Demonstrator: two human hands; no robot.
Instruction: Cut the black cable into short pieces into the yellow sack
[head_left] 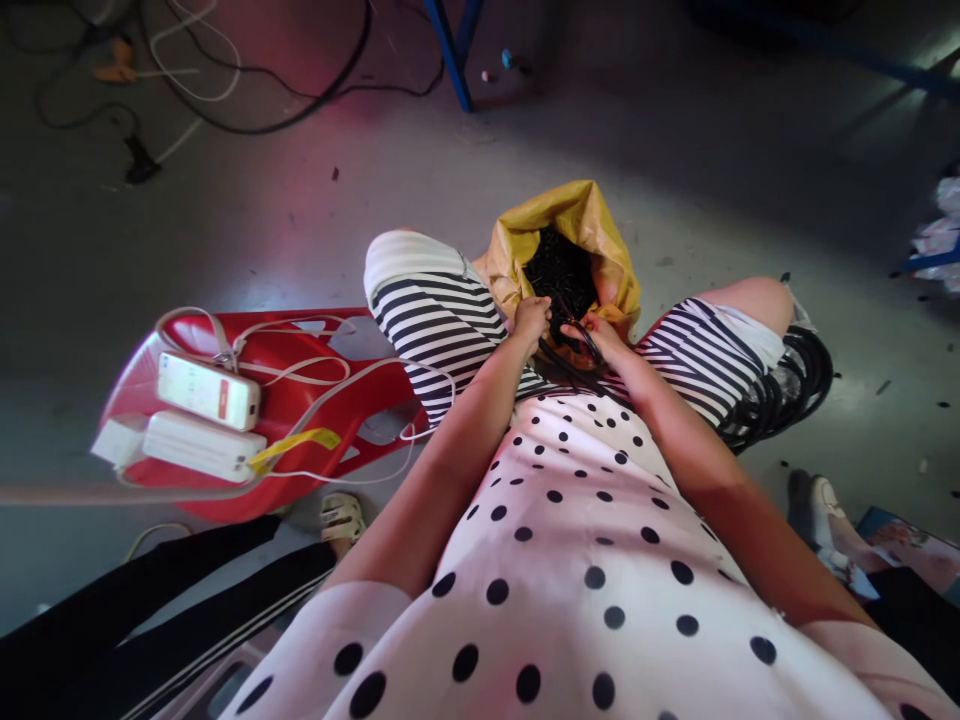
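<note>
A yellow woven bag (609, 265) stands open between my knees, with a heap of small black pieces (556, 268) inside. My left hand (532, 318) is closed at the bag's near rim; what its fingers pinch is too small to make out. Close beside it, my right hand (596, 337) grips a black cable (589, 346) between thumb and fingers. More black cable lengths lie across my lap, just under both hands. The cable ends are hard to see against the dark contents of the bag.
At left, a red plastic stool (292, 345) carries a phone (208, 390), a white power bank (199, 445) and white cords. Coiled black cables (806, 385) hang by my right knee. Other people's feet (343, 518) are behind on both sides. A blue metal leg (452, 60) stands ahead.
</note>
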